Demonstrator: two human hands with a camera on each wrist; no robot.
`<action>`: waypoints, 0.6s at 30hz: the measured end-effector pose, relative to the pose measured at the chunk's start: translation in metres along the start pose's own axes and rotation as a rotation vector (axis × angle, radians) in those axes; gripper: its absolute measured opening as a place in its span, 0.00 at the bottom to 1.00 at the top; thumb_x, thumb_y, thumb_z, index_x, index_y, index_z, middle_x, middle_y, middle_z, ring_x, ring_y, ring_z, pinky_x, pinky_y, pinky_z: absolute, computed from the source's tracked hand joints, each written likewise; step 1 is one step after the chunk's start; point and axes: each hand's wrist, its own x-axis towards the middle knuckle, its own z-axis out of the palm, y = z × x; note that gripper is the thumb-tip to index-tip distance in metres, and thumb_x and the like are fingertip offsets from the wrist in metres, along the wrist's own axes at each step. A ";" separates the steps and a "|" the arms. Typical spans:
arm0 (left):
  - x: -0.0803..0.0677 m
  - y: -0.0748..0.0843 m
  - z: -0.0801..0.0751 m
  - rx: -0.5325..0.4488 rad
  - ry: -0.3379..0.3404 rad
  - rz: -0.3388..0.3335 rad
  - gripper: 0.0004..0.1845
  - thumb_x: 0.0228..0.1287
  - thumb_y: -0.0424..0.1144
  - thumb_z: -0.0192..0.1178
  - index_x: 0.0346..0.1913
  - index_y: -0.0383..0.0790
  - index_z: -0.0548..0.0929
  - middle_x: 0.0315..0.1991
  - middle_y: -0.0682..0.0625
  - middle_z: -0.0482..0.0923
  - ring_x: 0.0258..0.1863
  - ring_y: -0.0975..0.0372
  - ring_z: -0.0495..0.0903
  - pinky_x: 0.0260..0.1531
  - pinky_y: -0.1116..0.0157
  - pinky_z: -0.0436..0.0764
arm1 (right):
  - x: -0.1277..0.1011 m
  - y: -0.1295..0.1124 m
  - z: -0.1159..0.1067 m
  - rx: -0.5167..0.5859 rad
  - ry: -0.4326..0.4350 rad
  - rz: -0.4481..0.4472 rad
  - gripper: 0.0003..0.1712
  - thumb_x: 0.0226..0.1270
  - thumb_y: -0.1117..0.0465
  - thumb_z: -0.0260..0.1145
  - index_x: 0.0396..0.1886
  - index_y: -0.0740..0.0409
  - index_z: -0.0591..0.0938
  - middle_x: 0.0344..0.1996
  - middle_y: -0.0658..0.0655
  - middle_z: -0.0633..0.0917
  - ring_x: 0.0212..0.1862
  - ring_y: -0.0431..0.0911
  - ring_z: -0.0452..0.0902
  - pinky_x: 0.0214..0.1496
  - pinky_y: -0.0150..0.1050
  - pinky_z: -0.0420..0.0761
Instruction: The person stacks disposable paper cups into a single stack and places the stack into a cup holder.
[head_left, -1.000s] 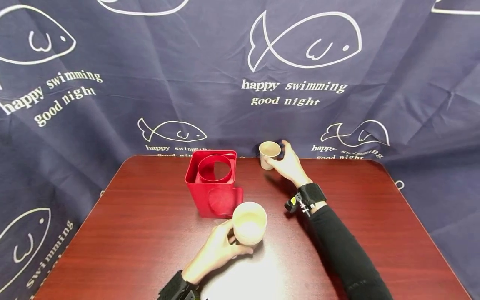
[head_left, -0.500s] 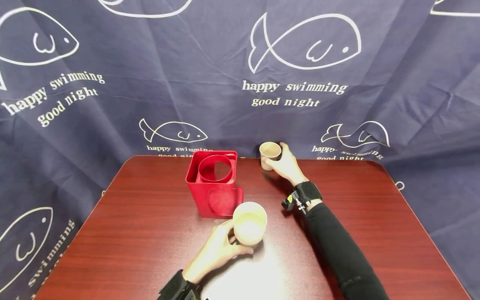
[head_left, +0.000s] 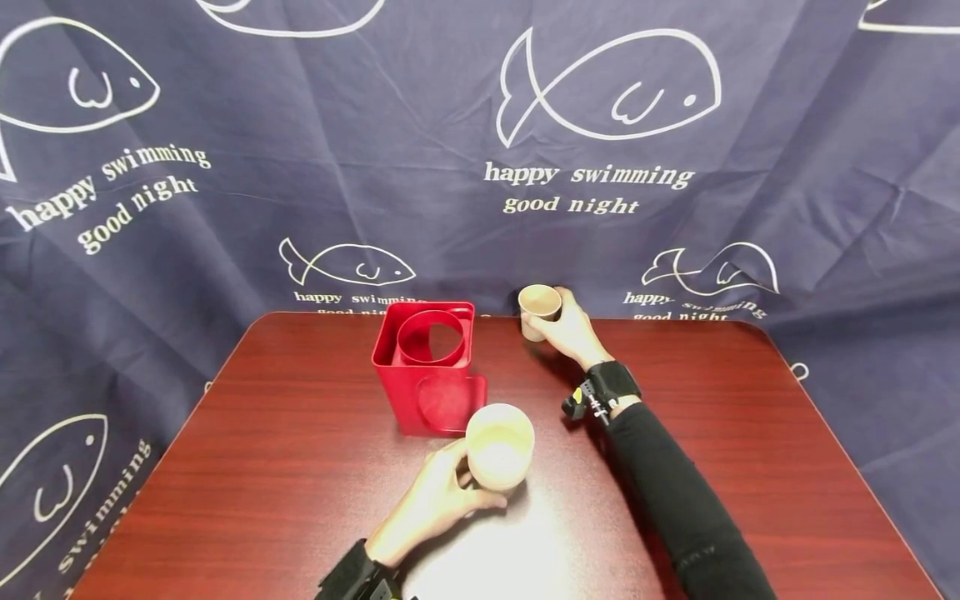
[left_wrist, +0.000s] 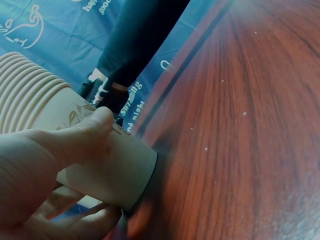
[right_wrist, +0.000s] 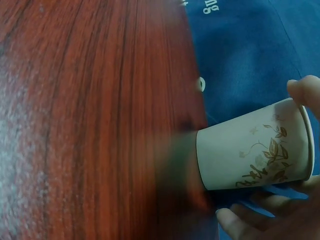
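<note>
My left hand (head_left: 438,493) grips a stack of nested paper cups (head_left: 500,446) near the middle of the table; the left wrist view shows their layered rims and the thumb (left_wrist: 82,137) across the leaf-printed side. At the back edge, my right hand (head_left: 572,333) holds a single paper cup (head_left: 537,307), thumb on one side and fingers on the other. That cup (right_wrist: 250,150) is upright, its base at the tabletop in the right wrist view; whether it touches is hard to tell. A red box-shaped holder (head_left: 427,392) with a round ring in its top stands left of both cups.
The reddish-brown wooden table (head_left: 247,467) ends at a rounded back edge just beyond the single cup. Behind it hangs a dark blue curtain (head_left: 450,183) with white fish prints. Bright glare lies on the tabletop below the stack.
My right hand has shifted slightly left and drawn its fingers in around the single cup, the forearm following. My left hand and the cup stack stay put.
</note>
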 end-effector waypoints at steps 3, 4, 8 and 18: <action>0.000 0.000 0.000 0.004 0.002 0.001 0.34 0.42 0.46 0.85 0.56 0.51 0.83 0.48 0.63 0.84 0.48 0.67 0.80 0.53 0.67 0.82 | 0.000 -0.002 0.001 0.003 0.011 0.003 0.49 0.60 0.42 0.75 0.74 0.58 0.65 0.61 0.64 0.80 0.63 0.59 0.77 0.69 0.54 0.75; 0.000 0.000 0.000 0.000 0.002 -0.006 0.34 0.42 0.46 0.85 0.56 0.51 0.83 0.47 0.63 0.84 0.47 0.67 0.80 0.53 0.67 0.82 | 0.000 -0.002 0.001 0.000 0.019 0.005 0.48 0.60 0.42 0.75 0.73 0.58 0.66 0.61 0.64 0.81 0.63 0.59 0.77 0.68 0.54 0.75; 0.000 0.001 0.000 -0.004 0.004 -0.004 0.33 0.43 0.46 0.85 0.56 0.51 0.83 0.47 0.64 0.84 0.47 0.67 0.80 0.53 0.67 0.82 | 0.000 -0.002 0.001 -0.018 0.041 0.001 0.47 0.59 0.41 0.76 0.70 0.58 0.69 0.59 0.63 0.82 0.61 0.58 0.79 0.67 0.52 0.76; 0.000 0.001 0.000 -0.014 0.006 -0.002 0.34 0.43 0.45 0.85 0.56 0.51 0.83 0.47 0.63 0.84 0.47 0.67 0.81 0.53 0.67 0.82 | -0.007 -0.005 -0.003 -0.076 0.037 -0.053 0.46 0.58 0.40 0.75 0.68 0.61 0.72 0.57 0.64 0.84 0.60 0.58 0.80 0.66 0.53 0.77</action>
